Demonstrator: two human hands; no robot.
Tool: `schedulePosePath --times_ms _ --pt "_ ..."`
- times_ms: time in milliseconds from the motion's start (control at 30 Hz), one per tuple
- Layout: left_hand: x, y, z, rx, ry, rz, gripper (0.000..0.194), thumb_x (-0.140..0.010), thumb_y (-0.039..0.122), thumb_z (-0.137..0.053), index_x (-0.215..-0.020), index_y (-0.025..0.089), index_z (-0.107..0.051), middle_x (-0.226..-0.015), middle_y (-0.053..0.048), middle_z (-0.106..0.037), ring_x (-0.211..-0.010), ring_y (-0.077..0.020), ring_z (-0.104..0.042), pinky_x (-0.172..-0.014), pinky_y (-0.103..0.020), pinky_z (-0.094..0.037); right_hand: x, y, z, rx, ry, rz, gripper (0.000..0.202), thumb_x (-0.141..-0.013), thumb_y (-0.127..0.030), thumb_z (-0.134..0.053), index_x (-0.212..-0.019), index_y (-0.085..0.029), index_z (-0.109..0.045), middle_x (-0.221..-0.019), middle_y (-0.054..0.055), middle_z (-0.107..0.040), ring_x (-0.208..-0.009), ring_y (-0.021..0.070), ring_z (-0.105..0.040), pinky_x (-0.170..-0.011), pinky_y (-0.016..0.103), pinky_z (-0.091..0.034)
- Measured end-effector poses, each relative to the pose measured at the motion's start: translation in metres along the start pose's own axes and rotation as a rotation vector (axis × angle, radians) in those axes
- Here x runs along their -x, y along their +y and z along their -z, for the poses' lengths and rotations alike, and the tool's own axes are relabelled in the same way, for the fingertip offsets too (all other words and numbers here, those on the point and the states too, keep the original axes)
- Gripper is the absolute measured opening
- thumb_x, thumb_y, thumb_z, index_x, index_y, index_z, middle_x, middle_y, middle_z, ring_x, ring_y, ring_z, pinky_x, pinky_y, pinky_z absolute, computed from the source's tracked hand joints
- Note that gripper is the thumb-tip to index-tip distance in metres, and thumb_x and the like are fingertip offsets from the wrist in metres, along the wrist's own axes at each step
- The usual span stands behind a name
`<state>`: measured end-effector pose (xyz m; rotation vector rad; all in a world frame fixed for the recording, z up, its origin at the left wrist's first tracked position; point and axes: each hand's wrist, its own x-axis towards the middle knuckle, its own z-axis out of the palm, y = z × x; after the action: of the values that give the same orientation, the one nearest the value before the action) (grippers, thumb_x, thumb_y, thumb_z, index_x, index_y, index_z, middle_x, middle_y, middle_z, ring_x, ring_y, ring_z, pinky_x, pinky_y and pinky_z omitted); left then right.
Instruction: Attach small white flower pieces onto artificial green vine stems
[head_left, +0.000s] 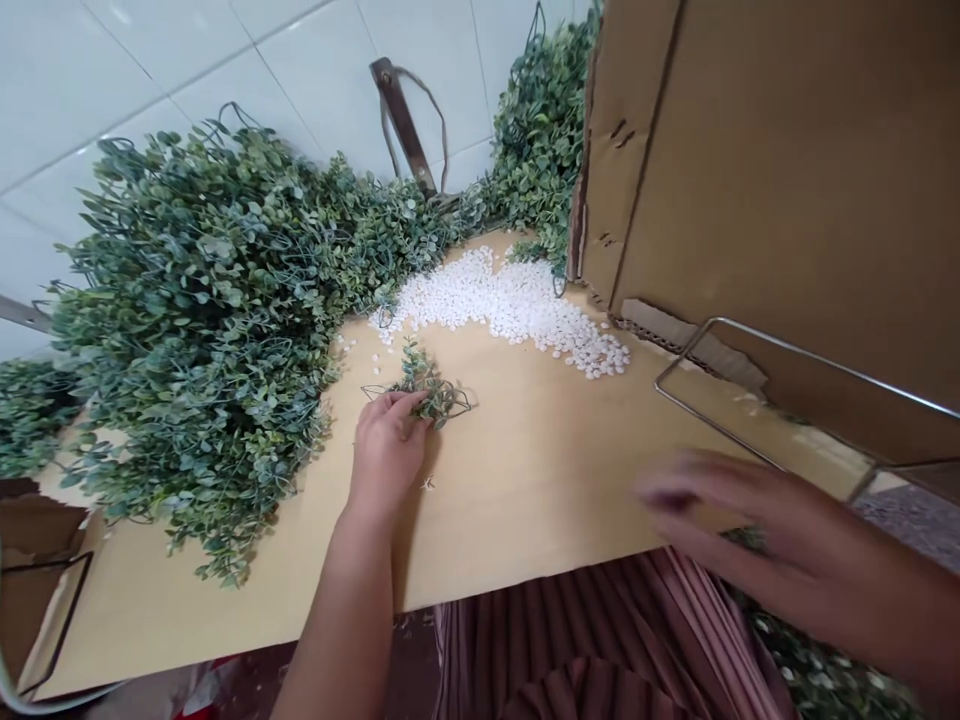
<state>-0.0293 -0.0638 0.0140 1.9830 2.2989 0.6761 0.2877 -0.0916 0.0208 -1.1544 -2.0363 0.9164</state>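
My left hand (391, 430) is closed on a small artificial foliage sprig (429, 390) lying over the tabletop, its thumb and fingers pinching the stem end. Thin dark green wire-like stems stick out on both sides of the sprig. At the right, my right hand (720, 500) is smeared by motion above the table's front edge, so its fingers do not show clearly. Beyond the sprig spreads a heap of small white plastic pieces (495, 300). A big pile of green artificial foliage (217, 300) stands to the left of my left hand.
The tan tabletop (510, 480) has a cardboard box (780, 170) at its right, beside a bent metal wire frame (750, 335). More foliage (544, 130) leans against the white tiled wall (300, 70). A dark strip with a cord (405, 125) rests there. Foliage also lies below, at lower right.
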Motion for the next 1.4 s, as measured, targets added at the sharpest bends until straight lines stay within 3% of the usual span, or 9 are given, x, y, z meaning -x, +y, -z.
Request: schedulePosePath --times_ms 133,267,367,567,700,833,1000,1133,1400 --pt "0.008 0.015 -0.004 0.022 0.000 -0.074 0.026 -0.076 0.025 -0.054 -0.098 0.018 -0.068 -0.093 -0.008 -0.066 -0.092 -0.0239 -0.058 -0.087 -0.039 -0.044 -0.094 -0.032 -0.048 0.171 -0.039 0.077 0.020 -0.081 -0.030 -0.055 -0.092 -0.014 -0.061 -0.097 0.014 -0.063 -0.091 0.0242 -0.057 -0.078 0.035 -0.044" --pt "0.011 0.020 -0.006 0.047 0.005 -0.071 0.026 -0.077 0.029 -0.055 -0.098 0.021 -0.067 -0.090 -0.007 -0.066 -0.090 -0.0234 -0.058 -0.084 -0.038 -0.045 -0.136 -0.037 -0.090 0.291 -0.118 0.057 0.017 -0.079 -0.025 -0.057 -0.088 -0.011 -0.061 -0.089 0.014 -0.064 -0.086 0.0235 -0.056 -0.073 0.031 -0.041" --pt "0.008 0.014 -0.007 0.021 -0.017 0.005 0.030 -0.075 0.035 -0.058 -0.101 0.022 -0.067 -0.089 -0.007 -0.064 -0.087 -0.0240 -0.058 -0.080 -0.038 -0.045 -0.133 -0.029 -0.089 0.299 -0.148 0.019 0.012 -0.079 -0.017 -0.053 -0.069 -0.015 -0.059 -0.072 0.007 -0.063 -0.068 0.0167 -0.055 -0.061 0.026 -0.038" --pt "0.003 0.004 -0.007 -0.081 -0.016 0.067 0.036 -0.076 0.042 -0.055 -0.106 0.024 -0.065 -0.099 -0.010 -0.062 -0.097 -0.0305 -0.055 -0.085 -0.046 -0.042 -0.096 -0.006 -0.039 0.203 -0.149 -0.133 0.019 -0.077 -0.023 -0.051 -0.058 -0.018 -0.048 -0.052 -0.003 -0.048 -0.048 0.0104 -0.044 -0.045 0.022 -0.029" --pt "0.007 0.011 -0.002 -0.102 0.078 0.069 0.029 -0.078 0.037 -0.055 -0.101 0.026 -0.067 -0.115 -0.011 -0.060 -0.106 -0.0350 -0.051 -0.090 -0.053 -0.036 -0.070 0.000 -0.018 0.209 -0.133 -0.133 0.014 -0.073 -0.030 -0.059 -0.074 -0.017 -0.056 -0.067 0.002 -0.057 -0.061 0.0155 -0.052 -0.053 0.025 -0.037" --pt "0.011 0.029 0.003 0.028 0.222 -0.008 0.022 -0.078 0.031 -0.055 -0.095 0.025 -0.068 -0.114 -0.009 -0.060 -0.106 -0.0305 -0.053 -0.093 -0.049 -0.036 -0.066 -0.003 -0.020 0.276 0.050 -0.050 0.025 -0.072 -0.030 -0.062 -0.092 -0.015 -0.057 -0.091 0.011 -0.060 -0.086 0.0238 -0.054 -0.071 0.034 -0.044" --pt "0.010 0.068 -0.007 0.383 -0.061 -0.181 0.023 -0.079 0.028 -0.054 -0.095 0.018 -0.067 -0.095 -0.008 -0.066 -0.091 -0.0207 -0.061 -0.085 -0.034 -0.046 -0.076 -0.007 -0.039 0.336 0.017 0.030 0.016 -0.075 -0.025 -0.060 -0.087 -0.014 -0.059 -0.092 0.013 -0.058 -0.095 0.0276 -0.050 -0.082 0.041 -0.042" --pt "0.011 0.084 -0.023 0.476 -0.314 -0.166 0.022 -0.077 0.023 -0.055 -0.094 0.020 -0.068 -0.089 -0.007 -0.069 -0.084 -0.0194 -0.062 -0.076 -0.031 -0.048 -0.074 -0.005 -0.049 0.290 -0.051 0.048 0.010 -0.077 -0.015 -0.053 -0.085 -0.014 -0.059 -0.087 0.011 -0.059 -0.088 0.0246 -0.052 -0.078 0.038 -0.043" --pt "0.012 0.077 -0.032 0.690 -0.369 0.023 0.019 -0.075 0.027 -0.056 -0.084 0.016 -0.070 -0.085 -0.008 -0.071 -0.080 -0.0201 -0.063 -0.076 -0.033 -0.049 -0.067 -0.003 -0.055 0.281 0.000 0.078 0.019 -0.074 -0.010 -0.050 -0.088 -0.014 -0.063 -0.085 0.011 -0.059 -0.085 0.0232 -0.054 -0.076 0.035 -0.045"
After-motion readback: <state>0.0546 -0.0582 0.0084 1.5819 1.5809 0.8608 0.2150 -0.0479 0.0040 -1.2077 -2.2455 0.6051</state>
